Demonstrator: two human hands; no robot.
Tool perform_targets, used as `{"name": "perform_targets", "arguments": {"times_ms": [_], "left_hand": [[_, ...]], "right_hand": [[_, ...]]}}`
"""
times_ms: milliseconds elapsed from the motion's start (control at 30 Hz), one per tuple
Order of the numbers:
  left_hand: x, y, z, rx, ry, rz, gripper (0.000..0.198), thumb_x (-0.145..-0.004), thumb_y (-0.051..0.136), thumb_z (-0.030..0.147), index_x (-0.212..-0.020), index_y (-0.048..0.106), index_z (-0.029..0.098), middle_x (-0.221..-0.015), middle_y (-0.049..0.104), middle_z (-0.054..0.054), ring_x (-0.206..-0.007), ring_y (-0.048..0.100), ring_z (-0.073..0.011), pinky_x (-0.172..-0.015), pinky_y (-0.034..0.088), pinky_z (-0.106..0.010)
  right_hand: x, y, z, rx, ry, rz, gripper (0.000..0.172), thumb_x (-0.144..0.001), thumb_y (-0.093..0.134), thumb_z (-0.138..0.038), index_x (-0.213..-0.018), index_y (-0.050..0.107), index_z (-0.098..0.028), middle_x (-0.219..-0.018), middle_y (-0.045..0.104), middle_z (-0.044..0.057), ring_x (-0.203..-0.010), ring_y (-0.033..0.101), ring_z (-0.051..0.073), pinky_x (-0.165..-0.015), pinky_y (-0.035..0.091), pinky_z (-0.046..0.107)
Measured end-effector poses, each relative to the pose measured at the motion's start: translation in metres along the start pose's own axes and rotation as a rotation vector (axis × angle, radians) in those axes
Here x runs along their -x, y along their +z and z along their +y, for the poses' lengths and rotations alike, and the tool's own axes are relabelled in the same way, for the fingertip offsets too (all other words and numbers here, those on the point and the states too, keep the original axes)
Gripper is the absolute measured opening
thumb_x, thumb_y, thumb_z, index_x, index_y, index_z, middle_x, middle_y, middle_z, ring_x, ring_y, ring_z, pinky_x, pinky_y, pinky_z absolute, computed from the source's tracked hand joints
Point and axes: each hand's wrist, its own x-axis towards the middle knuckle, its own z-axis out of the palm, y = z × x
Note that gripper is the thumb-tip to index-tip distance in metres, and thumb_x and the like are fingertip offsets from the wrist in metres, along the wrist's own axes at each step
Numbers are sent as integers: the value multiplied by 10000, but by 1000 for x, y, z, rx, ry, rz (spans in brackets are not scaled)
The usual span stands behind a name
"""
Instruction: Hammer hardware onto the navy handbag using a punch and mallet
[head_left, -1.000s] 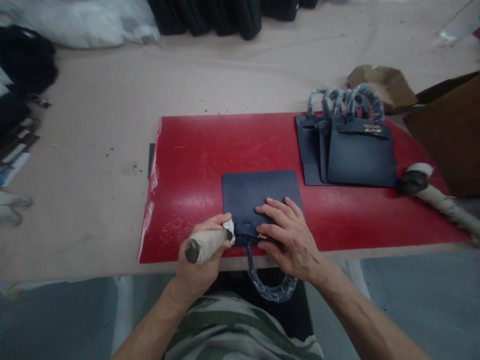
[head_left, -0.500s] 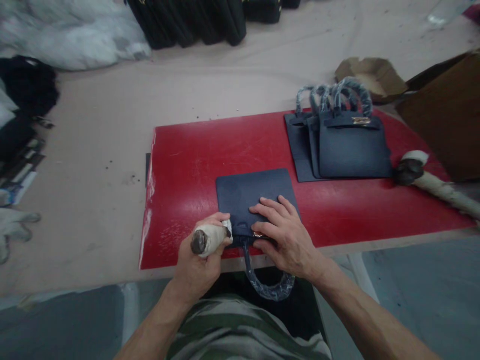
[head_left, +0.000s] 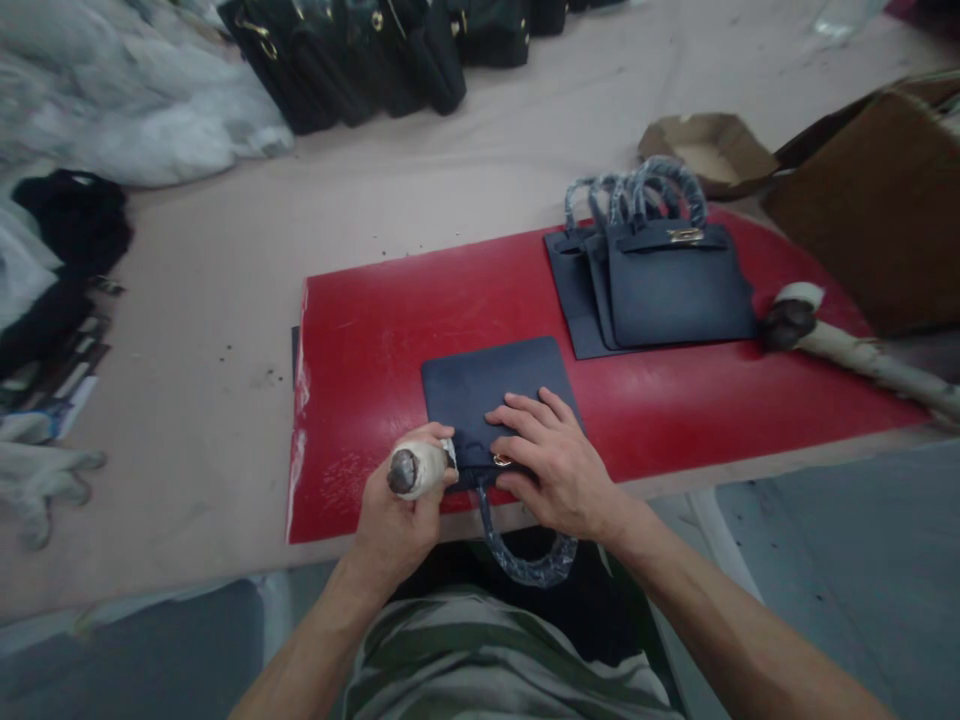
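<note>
A pale glove (head_left: pixel 45 480) lay at far left on the table (head_left: pixel 195 250). The left hand (head_left: pixel 388 517) gripped a cloth-wrapped tool (head_left: pixel 426 468), its blunt end towards the camera, seemingly for control close to the dark blue bag piece (head_left: pixel 491 380). That piece lay flat on the red mat (head_left: pixel 360 340), its 1 visible handle (head_left: pixel 536 570) hanging past the front edge, perhaps so the body sat level. The right hand (head_left: pixel 559 465) was spread palm-down across it, probably as a steadying weight. Farther right, similar pieces (head_left: pixel 679 290) overlapped beside a hammer-like tool (head_left: pixel 862 350).
</note>
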Motion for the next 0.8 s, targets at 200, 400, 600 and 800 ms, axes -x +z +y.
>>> {"name": "perform_targets", "arguments": {"times_ms": [200,400,600,800], "left_hand": [[-1,3,-1,16,-1,24,171,-878,634,179,-1048,639,197,-1086,731,-74,-1015,706,-182,-907,592,-321],[-4,4,-1,161,-117,-10,182,-853,661,234,-1030,668,189,-1033,729,-80,-919,688,-198,-755,591,-324],[-7,2,-1,183,-124,-7,165,-826,673,259,-976,674,188,-994,729,-70,-873,673,-188,-758,578,-329],[-6,3,-2,189,-151,19,163,-813,671,279,-947,665,186,-1049,722,-87,-973,674,-213,-850,570,-369]], "right_hand": [[3,0,2,-109,-36,113,301,-871,690,-280,-1156,631,-207,-1353,615,83,-1377,459,288,-1214,206,565],[12,-3,11,-279,-44,338,321,-910,639,-279,-1218,605,-197,-1292,650,123,-1262,569,263,-1123,394,521],[33,-11,19,-190,20,346,290,-901,640,-278,-1174,632,-183,-1291,643,138,-1236,577,282,-1093,437,523],[42,-6,23,-142,3,333,276,-909,650,-319,-1144,646,-173,-1284,654,129,-1279,548,306,-1126,390,572]]}}
